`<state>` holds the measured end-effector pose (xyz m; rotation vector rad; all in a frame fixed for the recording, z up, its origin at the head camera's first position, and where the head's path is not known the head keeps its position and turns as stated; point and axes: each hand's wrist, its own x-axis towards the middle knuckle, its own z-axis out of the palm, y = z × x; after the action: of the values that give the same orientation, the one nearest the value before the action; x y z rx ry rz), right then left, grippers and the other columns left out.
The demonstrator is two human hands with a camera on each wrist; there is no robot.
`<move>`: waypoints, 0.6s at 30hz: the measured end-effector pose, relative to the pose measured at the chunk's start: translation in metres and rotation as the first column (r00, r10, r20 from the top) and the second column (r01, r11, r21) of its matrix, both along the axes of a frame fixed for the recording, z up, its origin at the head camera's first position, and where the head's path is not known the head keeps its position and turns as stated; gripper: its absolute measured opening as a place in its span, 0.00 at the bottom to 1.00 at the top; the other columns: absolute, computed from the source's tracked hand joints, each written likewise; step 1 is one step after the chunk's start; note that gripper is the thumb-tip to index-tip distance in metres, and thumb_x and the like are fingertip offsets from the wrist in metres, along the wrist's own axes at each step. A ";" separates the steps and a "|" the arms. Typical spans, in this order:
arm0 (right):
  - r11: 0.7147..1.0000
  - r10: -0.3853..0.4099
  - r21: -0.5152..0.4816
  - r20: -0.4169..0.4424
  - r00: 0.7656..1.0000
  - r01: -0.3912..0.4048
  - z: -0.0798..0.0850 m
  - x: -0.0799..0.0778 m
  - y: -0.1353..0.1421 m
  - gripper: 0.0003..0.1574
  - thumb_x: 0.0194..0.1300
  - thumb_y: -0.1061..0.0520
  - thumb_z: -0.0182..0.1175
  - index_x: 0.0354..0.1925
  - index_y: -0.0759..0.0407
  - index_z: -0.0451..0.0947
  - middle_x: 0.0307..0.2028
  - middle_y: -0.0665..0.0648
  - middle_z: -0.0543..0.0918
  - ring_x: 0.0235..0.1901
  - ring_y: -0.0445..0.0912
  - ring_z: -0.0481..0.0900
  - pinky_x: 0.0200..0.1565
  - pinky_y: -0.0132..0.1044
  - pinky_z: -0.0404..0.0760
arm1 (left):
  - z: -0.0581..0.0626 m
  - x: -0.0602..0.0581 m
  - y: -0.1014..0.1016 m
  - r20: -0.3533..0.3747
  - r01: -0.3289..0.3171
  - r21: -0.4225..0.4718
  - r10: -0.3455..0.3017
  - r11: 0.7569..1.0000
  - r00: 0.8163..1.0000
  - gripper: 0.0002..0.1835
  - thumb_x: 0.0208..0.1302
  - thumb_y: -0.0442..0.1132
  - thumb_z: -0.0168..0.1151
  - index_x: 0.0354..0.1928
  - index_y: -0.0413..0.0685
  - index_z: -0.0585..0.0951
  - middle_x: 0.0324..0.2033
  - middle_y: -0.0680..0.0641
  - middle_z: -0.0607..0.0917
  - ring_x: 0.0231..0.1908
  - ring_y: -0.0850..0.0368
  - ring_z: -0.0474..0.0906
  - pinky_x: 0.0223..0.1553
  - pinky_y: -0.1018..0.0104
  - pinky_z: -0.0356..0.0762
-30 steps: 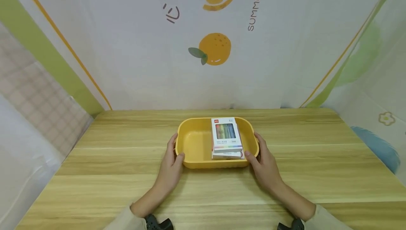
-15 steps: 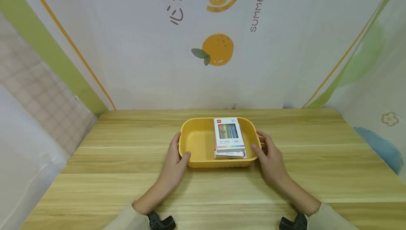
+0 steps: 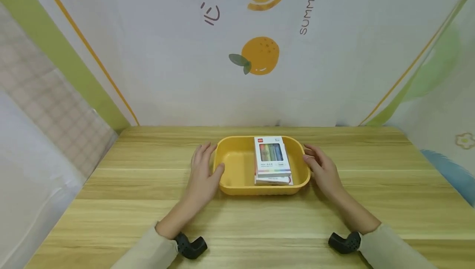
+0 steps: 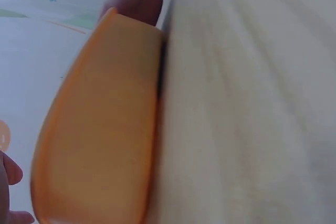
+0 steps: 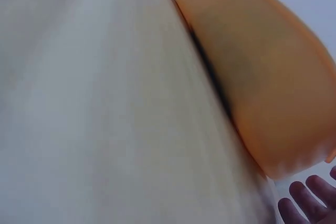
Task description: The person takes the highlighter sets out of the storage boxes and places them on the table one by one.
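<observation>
A yellow plastic basket (image 3: 235,164) with rounded corners stands on the wooden table. In its right half lie stacked white boxes; the top box (image 3: 273,171) has a window showing coloured pens, and a second box (image 3: 275,181) peeks out beneath. My left hand (image 3: 202,178) is at the basket's left end, thumb near the rim and fingers extended. At the opposite end is my right hand (image 3: 325,174), its fingers loosely bent beside the rim. In the right wrist view the fingers (image 5: 307,200) are spread, with a gap to the basket wall (image 5: 273,77).
The wooden tabletop (image 3: 259,223) spreads around the basket. Behind it hangs a white cloth (image 3: 178,75) printed with oranges and lettering. More cloth closes off the left and right sides. Black wrist devices (image 3: 191,247) sit at both sleeve cuffs.
Both hands have loosened their grip on the basket ends, thumbs and fingers coming away from the rim. The whole scene has shifted slightly rightward in the head view; the boxes stay inside the basket.
</observation>
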<state>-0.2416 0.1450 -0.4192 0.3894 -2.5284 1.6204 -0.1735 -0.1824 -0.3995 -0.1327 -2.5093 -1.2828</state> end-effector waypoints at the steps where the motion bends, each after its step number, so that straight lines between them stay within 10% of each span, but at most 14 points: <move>1: 1.000 0.003 -0.004 0.007 1.000 -0.003 0.000 -0.003 0.000 0.29 0.80 0.51 0.49 0.71 0.63 0.67 0.63 0.69 0.78 0.55 0.36 0.78 0.51 0.15 0.75 | 0.003 -0.001 0.001 -0.019 0.006 0.005 -0.006 1.000 1.000 0.30 0.69 0.39 0.56 0.72 0.38 0.67 0.75 0.39 0.60 0.79 0.37 0.45 0.75 0.32 0.50; 7: 0.995 0.061 -0.085 0.142 0.988 -0.049 0.005 -0.024 -0.006 0.31 0.81 0.50 0.44 0.74 0.63 0.63 0.67 0.69 0.72 0.64 0.57 0.73 0.52 0.18 0.76 | 0.030 -0.012 0.009 -0.034 0.074 0.036 -0.073 0.997 0.997 0.25 0.73 0.42 0.54 0.70 0.46 0.72 0.70 0.45 0.71 0.73 0.45 0.63 0.72 0.40 0.63; 18: 0.962 0.268 -0.124 0.242 0.932 -0.244 0.005 -0.058 -0.007 0.31 0.81 0.52 0.42 0.76 0.61 0.60 0.75 0.68 0.60 0.66 0.59 0.68 0.50 0.25 0.80 | 0.059 -0.047 0.028 0.173 0.179 0.115 -0.197 0.977 0.965 0.24 0.76 0.47 0.52 0.69 0.46 0.74 0.65 0.44 0.79 0.63 0.47 0.78 0.64 0.50 0.78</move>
<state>-0.2995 0.1384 -0.4144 0.5531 -2.6653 1.9941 -0.2203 -0.1546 -0.3401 -0.2470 -2.6325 -1.5562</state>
